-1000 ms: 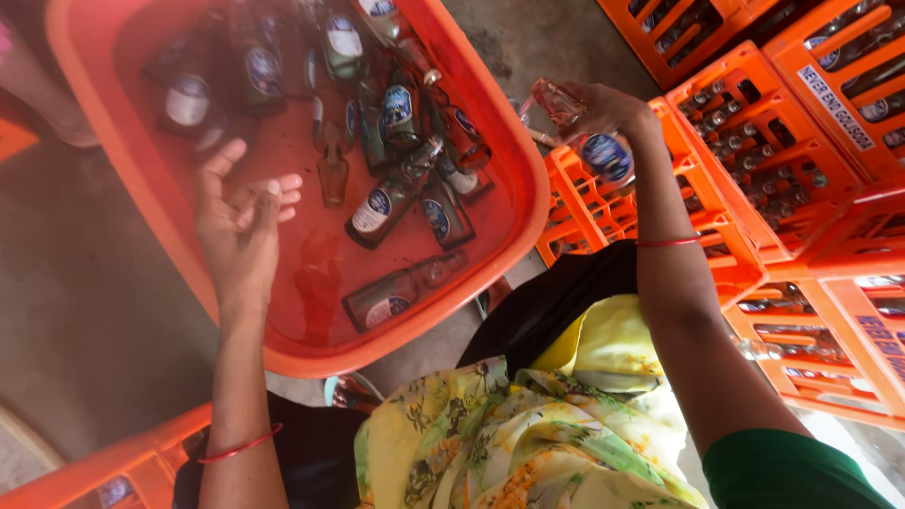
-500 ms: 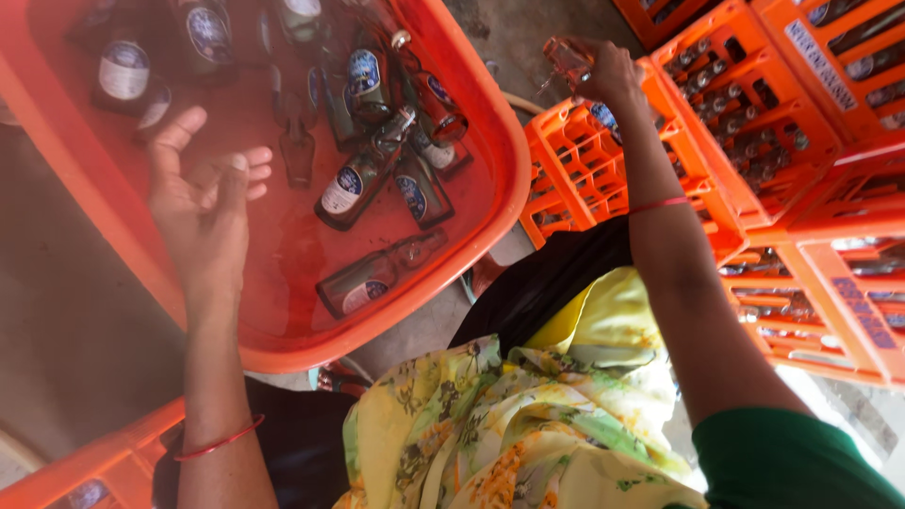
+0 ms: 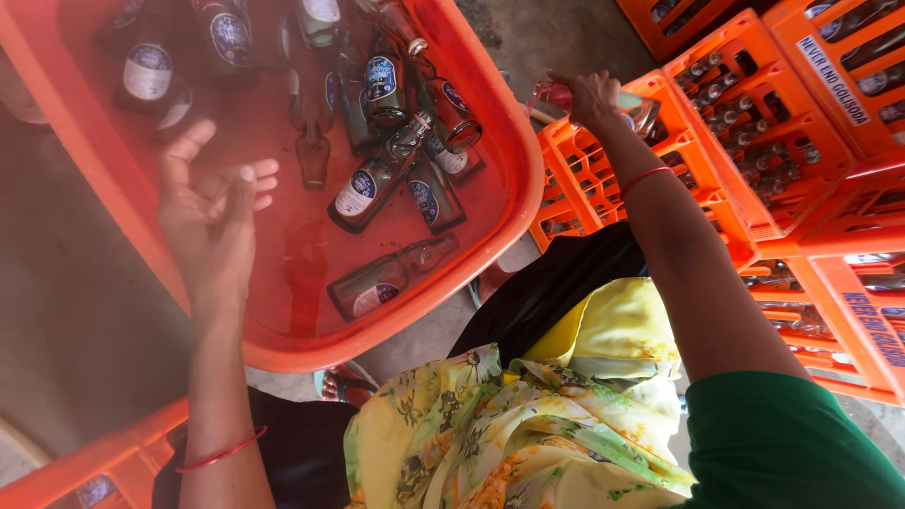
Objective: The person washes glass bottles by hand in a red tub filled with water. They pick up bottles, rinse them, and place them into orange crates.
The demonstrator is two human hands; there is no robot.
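Observation:
A large orange tub [image 3: 490,226] filled with water holds several dark glass bottles [image 3: 372,184] with blue and white labels, lying under the surface. My left hand [image 3: 212,217] hovers over the tub's left side, fingers apart, holding nothing. My right hand [image 3: 589,99] is stretched out to the right and grips a clear glass bottle [image 3: 641,111] above an orange crate [image 3: 584,184]. One bottle [image 3: 386,278] lies alone near the tub's front edge.
Orange plastic crates [image 3: 754,123] with bottles in their cells stand stacked at the right. Another orange crate corner [image 3: 94,462] shows at the lower left. A yellow flowered cloth [image 3: 528,415] covers my lap. Grey concrete floor lies to the left.
My right hand has carried the bottle away from the tub and lower toward the crate. My left hand has stayed over the tub's left side, fingers spread.

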